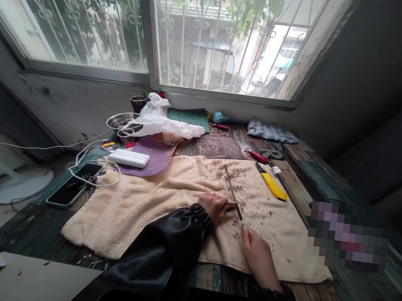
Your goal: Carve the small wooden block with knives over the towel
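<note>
My left hand, in a black sleeve, rests closed on a cream towel and pins a small brown piece I cannot make out. My right hand grips the near end of a long thin file-like tool that slants away across the towel, passing just right of my left hand. Brown shavings are scattered over the towel around the tool.
A yellow utility knife and a red-handled tool lie right of the towel. On the left are a white power bank on a purple mat, a phone with cable, a metal bowl and a plastic bag.
</note>
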Demonstrator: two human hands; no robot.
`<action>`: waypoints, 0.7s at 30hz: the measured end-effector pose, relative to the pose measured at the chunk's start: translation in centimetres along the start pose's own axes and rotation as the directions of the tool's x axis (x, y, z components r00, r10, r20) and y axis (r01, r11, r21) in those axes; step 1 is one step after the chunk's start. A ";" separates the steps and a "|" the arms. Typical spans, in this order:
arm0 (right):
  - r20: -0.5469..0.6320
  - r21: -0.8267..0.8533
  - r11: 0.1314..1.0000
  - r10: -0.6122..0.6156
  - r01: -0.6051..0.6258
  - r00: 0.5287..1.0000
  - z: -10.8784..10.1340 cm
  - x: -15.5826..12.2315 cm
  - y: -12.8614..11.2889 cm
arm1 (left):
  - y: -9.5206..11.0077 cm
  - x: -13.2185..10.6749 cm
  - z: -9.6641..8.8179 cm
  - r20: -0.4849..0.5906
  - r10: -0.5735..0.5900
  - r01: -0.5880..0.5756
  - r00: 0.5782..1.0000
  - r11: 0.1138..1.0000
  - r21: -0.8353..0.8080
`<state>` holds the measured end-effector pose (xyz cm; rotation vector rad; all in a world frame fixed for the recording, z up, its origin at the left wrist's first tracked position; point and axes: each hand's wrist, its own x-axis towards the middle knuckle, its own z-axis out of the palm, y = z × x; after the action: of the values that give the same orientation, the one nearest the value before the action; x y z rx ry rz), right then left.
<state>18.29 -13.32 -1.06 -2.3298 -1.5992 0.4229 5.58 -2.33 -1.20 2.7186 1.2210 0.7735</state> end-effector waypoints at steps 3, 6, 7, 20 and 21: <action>0.025 0.062 0.998 0.005 -0.006 1.000 -0.2 -2.0 1.5 | -0.2 0.2 0.0 0.016 -0.014 0.014 1.000 1.000 0.003; 0.033 0.059 0.998 0.036 -0.037 0.999 -0.3 -2.8 2.3 | -0.3 0.3 0.1 0.032 0.016 -0.016 0.999 1.000 0.002; 0.030 0.045 0.998 0.036 -0.038 0.999 -0.3 -2.7 2.3 | -0.3 0.2 0.1 0.033 0.031 -0.031 0.999 1.000 0.000; 0.015 -0.050 0.998 0.030 -0.029 0.999 0.3 -1.9 0.6 | -0.3 0.3 -0.3 0.020 -0.032 0.032 0.999 0.999 0.009; 0.017 -0.051 0.998 0.035 -0.034 0.999 0.3 -2.2 0.8 | -0.3 0.3 -0.3 0.023 -0.017 0.016 1.000 1.000 0.010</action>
<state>18.08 -15.68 -1.42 -2.4003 -1.5979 0.4172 5.41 -2.02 -0.87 2.7139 1.2443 0.7337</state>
